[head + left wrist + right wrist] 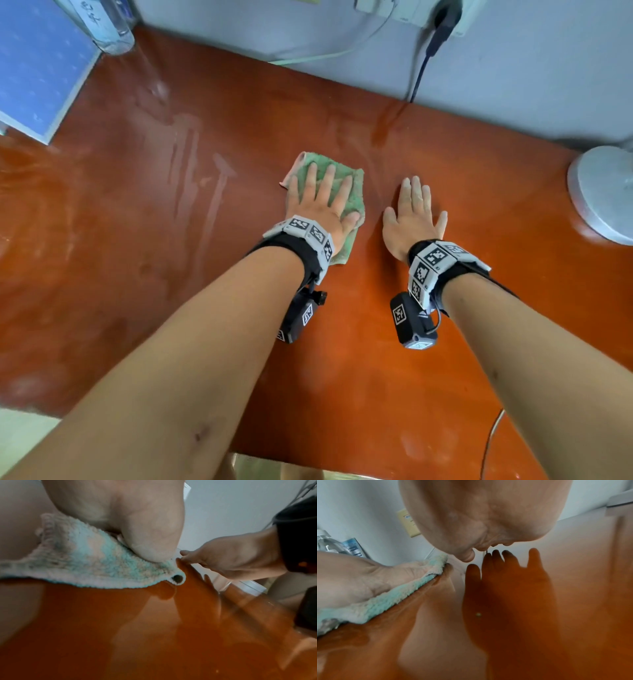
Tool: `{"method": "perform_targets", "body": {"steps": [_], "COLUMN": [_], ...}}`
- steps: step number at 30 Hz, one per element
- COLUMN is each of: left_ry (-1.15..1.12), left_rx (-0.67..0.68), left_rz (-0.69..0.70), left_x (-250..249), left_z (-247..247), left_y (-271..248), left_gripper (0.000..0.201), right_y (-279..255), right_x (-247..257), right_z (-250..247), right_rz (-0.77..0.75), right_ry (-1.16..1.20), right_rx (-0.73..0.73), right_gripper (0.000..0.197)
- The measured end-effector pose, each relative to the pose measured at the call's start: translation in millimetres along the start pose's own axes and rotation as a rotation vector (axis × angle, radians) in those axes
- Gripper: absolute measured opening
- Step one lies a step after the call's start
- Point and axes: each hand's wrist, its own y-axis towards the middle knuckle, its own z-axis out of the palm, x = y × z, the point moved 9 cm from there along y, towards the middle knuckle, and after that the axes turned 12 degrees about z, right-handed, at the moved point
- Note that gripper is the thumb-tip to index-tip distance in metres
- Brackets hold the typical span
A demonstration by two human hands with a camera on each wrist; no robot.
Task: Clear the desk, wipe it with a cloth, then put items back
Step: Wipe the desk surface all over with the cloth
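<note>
A green terry cloth (356,186) lies flat near the middle of the glossy red-brown desk (171,274). My left hand (323,202) presses down on it with straight, spread fingers. In the left wrist view the cloth (82,566) bunches under the heel of that palm. My right hand (414,216) rests flat on the bare desk just right of the cloth, fingers straight, holding nothing. The right wrist view shows the cloth (388,599) and the left hand (351,577) at the left. Wet streaks mark the desk left of the cloth.
A clear plastic bottle (109,31) and a blue book (37,68) stand at the back left. A round grey lamp base (606,195) sits at the right edge. A power strip (428,13) with a black cable (419,78) hangs on the wall behind.
</note>
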Motion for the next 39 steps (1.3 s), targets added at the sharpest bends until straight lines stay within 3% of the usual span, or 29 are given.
{"method": "perform_targets", "body": {"steps": [4,9,24,32,39], "left_ry": [-0.006,-0.028,-0.044,0.009,-0.009], "left_rx": [0.001,-0.012,-0.071,-0.057,-0.039], "left_rz": [0.046,0.079,-0.174,-0.123,-0.043], "left_x": [-31,-28,125,155,172], "left_z": [10,17,15,17,17], "left_y": [-9,-19,-77,-91,-99], "left_gripper": [0.064,0.065,0.067,0.067,0.066], "right_y": [-7,-21,-65,-100,-101], "right_x": [-20,-12,57,131,139], "right_z": [4,11,34,71,80], "right_rz": [0.007,-0.044,-0.136,-0.164,-0.033], "right_ry": [-0.020,-0.004,0.005,0.034,-0.049], "right_rx": [-0.002,-0.009,0.019,0.043,0.125], "right_gripper": [0.061,0.061,0.065,0.065,0.069]}}
